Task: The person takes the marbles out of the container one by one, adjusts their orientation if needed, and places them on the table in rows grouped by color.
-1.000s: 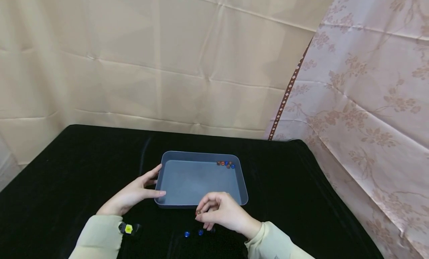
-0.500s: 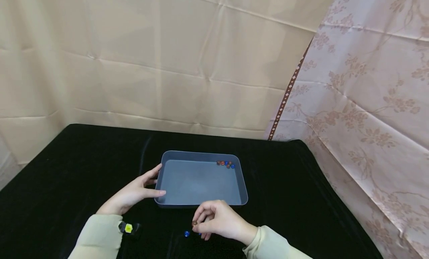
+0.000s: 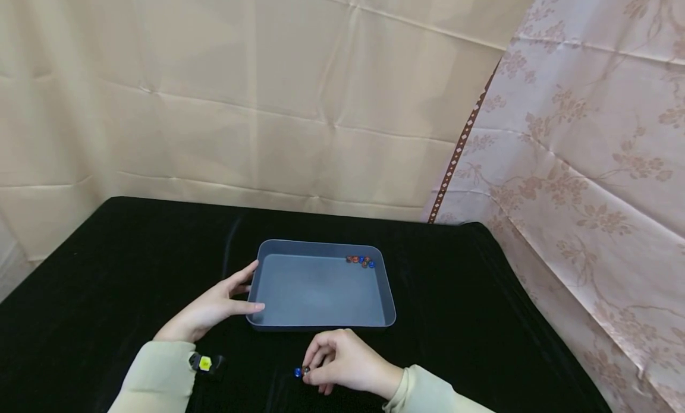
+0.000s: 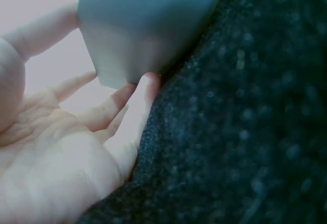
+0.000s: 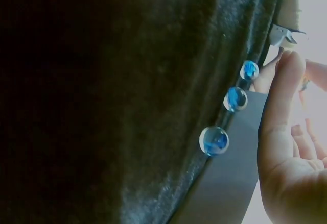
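Note:
A blue-grey rectangular tray (image 3: 321,327) lies on the black cloth. My left hand (image 3: 214,309) grips its left side, thumb over the rim and fingers along the outside wall. In the left wrist view, the fingers touch the tray's outer wall (image 4: 133,35). My right hand (image 3: 348,362) pinches a brown-orange glass marble (image 3: 306,370) between thumb and fingertips, low over the cloth in front of the tray. Right beside those fingertips is a blue marble (image 3: 297,372). The right wrist view shows three clear-and-blue marbles in a row, the nearest marble (image 5: 214,141) largest; the pinched one is mostly hidden there.
Several orange-brown and blue marbles (image 3: 361,260) cluster in the tray's far right corner. Black cloth (image 3: 471,318) covers the table. A cream curtain (image 3: 214,104) hangs behind, with a flowered pink curtain (image 3: 599,163) at the right.
My right hand has moved left and toward me with the brown-orange marble, from the tray's front rim to the blue marble. The left hand and tray have stayed put.

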Demonstrator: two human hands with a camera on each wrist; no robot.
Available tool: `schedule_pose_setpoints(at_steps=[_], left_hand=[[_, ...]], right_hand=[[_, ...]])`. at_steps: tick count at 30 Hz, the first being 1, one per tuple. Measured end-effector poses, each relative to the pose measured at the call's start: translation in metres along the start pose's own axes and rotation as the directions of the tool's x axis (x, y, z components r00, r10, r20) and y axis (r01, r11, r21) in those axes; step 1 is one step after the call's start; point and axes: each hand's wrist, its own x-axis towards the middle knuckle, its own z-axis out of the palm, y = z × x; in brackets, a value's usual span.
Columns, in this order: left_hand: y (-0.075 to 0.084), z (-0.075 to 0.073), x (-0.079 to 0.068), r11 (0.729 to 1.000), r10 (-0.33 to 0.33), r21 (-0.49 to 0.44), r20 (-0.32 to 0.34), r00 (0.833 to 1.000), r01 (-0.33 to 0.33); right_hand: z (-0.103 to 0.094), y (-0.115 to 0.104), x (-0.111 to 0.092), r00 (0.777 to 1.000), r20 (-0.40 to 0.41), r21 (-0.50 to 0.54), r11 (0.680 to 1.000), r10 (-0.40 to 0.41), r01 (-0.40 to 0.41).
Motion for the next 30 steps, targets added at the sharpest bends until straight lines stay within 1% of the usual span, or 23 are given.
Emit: schedule_pose_setpoints(at_steps=[7, 13, 24, 30], left_hand=[[-0.0005, 0.0, 0.0001, 1.0, 0.002, 0.004, -0.004, 1.0, -0.002], [-0.0003, 0.0, 0.0001, 1.0, 0.001, 0.003, -0.004, 1.0, -0.001], [0.0007, 0.0006, -0.0003, 1.0, -0.006, 0.009, -0.009, 1.0, 0.007], [0.0006, 0.0004, 0.0, 1.0, 0.001, 0.008, 0.001, 1.0, -0.001]], right_hand=[[0.0022, 0.003, 0.0003, 0.999, 0.039, -0.001, 1.0, 0.022, -0.022], [0.0018, 0.0054, 0.0016, 0.997, 0.073, -0.024, 0.999, 0.027, -0.025], [0.0039, 0.0066, 0.0037, 0.994, 0.105, -0.052, 0.998, 0.038, -0.033], [0.0053, 0.0071, 0.0039, 0.992, 0.115, -0.055, 0.998, 0.045, -0.039]])
